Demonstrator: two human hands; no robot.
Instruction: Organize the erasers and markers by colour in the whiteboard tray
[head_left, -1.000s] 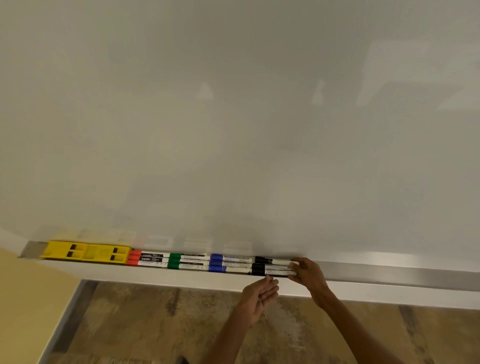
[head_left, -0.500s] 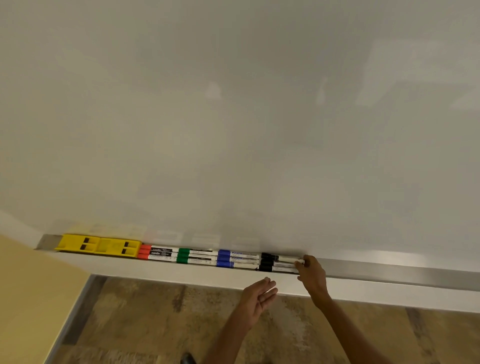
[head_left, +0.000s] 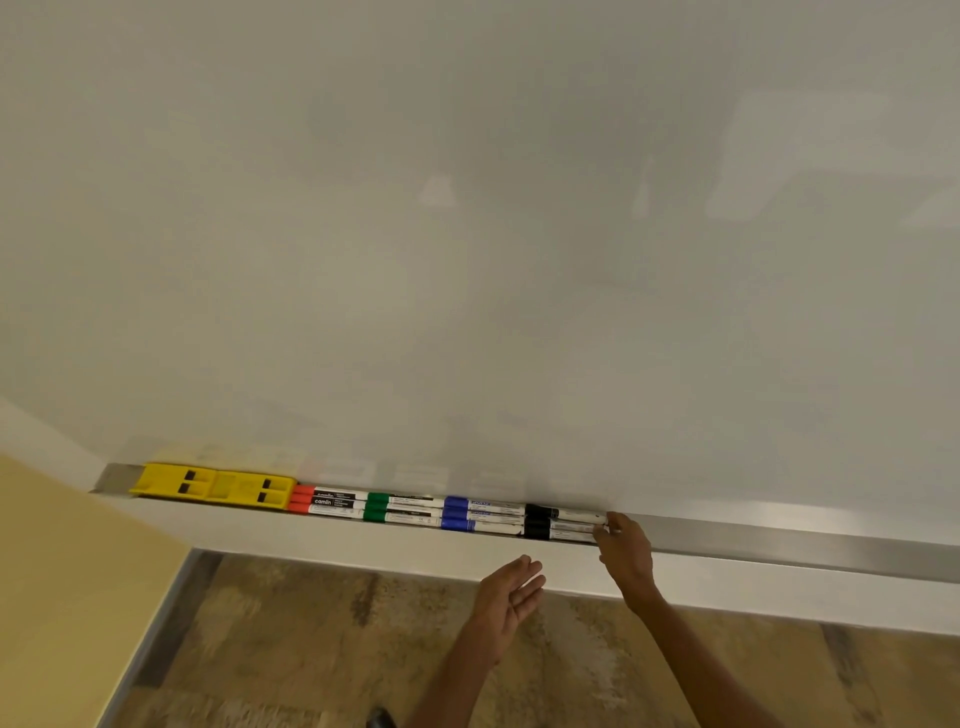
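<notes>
Along the tray (head_left: 779, 540), "camlin" reads on the red markers (head_left: 324, 501) beside the yellow erasers (head_left: 210, 484). Right hand (head_left: 626, 553) fingertips press the black markers' (head_left: 563, 522) ends; left hand (head_left: 506, 605) hangs flat, fingers together.

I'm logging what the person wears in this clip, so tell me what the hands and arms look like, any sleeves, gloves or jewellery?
Both arms are bare as far as the frame shows: no sleeves in view. The left hand and the right hand wear no gloves. I see no watch or bracelet on either wrist; rings are too small to tell for sure.
</notes>
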